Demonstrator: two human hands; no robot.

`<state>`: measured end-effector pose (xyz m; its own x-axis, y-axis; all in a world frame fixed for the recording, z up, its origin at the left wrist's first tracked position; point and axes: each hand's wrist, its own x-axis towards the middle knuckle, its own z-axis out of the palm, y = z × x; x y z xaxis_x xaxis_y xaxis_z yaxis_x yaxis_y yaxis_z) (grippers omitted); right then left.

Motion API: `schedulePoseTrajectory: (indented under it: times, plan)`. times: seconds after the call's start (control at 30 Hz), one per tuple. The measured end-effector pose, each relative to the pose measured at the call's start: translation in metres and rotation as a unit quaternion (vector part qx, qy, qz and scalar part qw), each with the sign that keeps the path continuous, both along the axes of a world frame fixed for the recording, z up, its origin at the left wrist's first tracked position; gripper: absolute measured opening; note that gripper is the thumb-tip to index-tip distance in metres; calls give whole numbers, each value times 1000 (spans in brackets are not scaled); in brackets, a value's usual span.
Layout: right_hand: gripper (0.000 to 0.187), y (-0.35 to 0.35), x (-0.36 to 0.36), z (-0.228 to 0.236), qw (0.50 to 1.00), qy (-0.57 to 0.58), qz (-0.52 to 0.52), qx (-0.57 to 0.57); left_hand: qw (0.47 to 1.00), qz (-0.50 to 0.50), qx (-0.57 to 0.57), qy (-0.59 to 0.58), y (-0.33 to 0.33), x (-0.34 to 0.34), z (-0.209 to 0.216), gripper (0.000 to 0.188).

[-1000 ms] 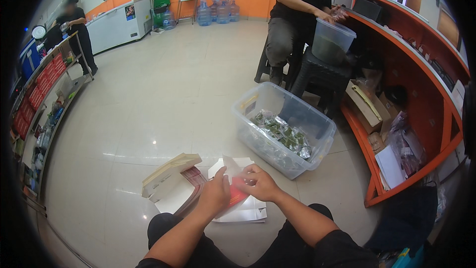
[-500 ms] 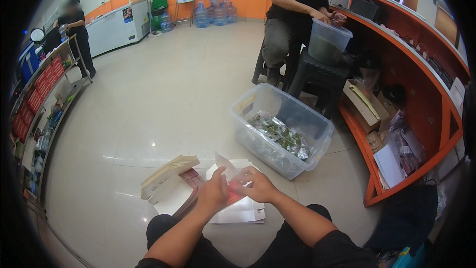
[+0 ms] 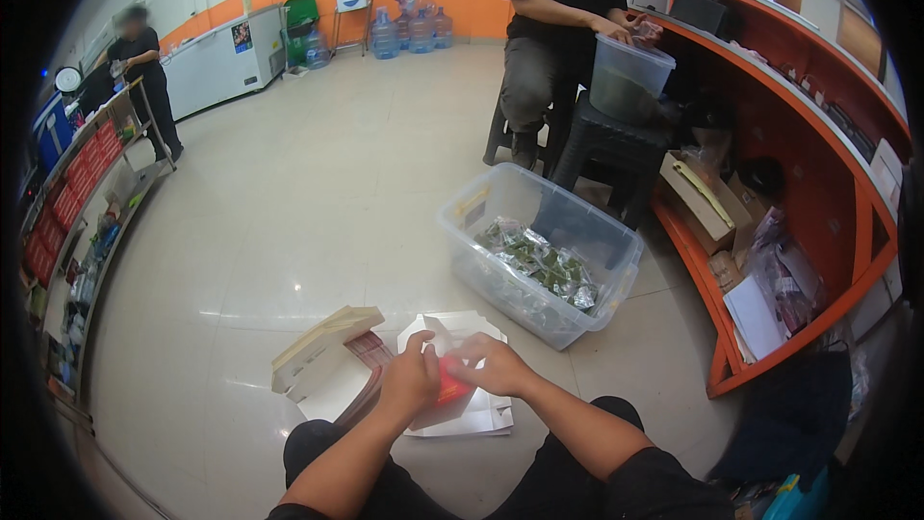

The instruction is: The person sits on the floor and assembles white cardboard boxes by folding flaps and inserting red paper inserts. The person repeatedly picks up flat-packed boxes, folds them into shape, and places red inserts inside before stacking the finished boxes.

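A small red and white carton (image 3: 452,383) is between my hands, above a pile of flat white carton blanks (image 3: 489,414) on the floor. My left hand (image 3: 412,380) grips its left side with the thumb up. My right hand (image 3: 493,364), slightly blurred, has its fingers bent against the carton's right edge and a raised pale flap. Just left of my hands lies an opened white cardboard box (image 3: 327,380) with a stack of red-printed flat cartons (image 3: 369,349) inside.
Ahead to the right stands a clear plastic tub (image 3: 481,260) with silver and green packets (image 3: 544,260). Behind it a co-worker (image 3: 563,29) reaches into a bin (image 3: 628,77) on a black stool (image 3: 611,149). An orange counter (image 3: 818,347) borders the right, a rack (image 3: 106,212) the left.
More of the carton's red face shows, and its pale flap sits lower. My right fingers have shifted slightly along it. The view has turned a little.
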<state>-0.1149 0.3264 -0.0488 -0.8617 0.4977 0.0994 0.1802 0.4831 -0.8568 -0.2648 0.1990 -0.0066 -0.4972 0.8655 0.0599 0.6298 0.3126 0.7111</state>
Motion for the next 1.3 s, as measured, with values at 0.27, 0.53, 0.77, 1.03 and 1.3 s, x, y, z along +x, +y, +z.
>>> schedulePoseTrajectory:
  times: [0.27, 0.53, 0.77, 1.03, 1.3]
  plan:
    - [39, 1, 2, 0, 999, 1, 29, -28, 999, -10, 5, 37, -1, 4, 1, 30]
    - [32, 3, 4, 5, 996, 4, -79, -32, 978, -91, -106, -152, -3, -24, -3, 53]
    - [31, 1, -6, 5, 995, 9, -88, -49, 986, -97, -82, -105, -8, -31, 3, 57]
    - [31, 3, -8, 5, 994, -12, -86, -60, 988, -120, -50, -88, -10, -34, 7, 72]
    - [38, 0, -10, 0, 999, -13, 6, -41, 986, -154, -46, -45, -16, -39, 3, 72]
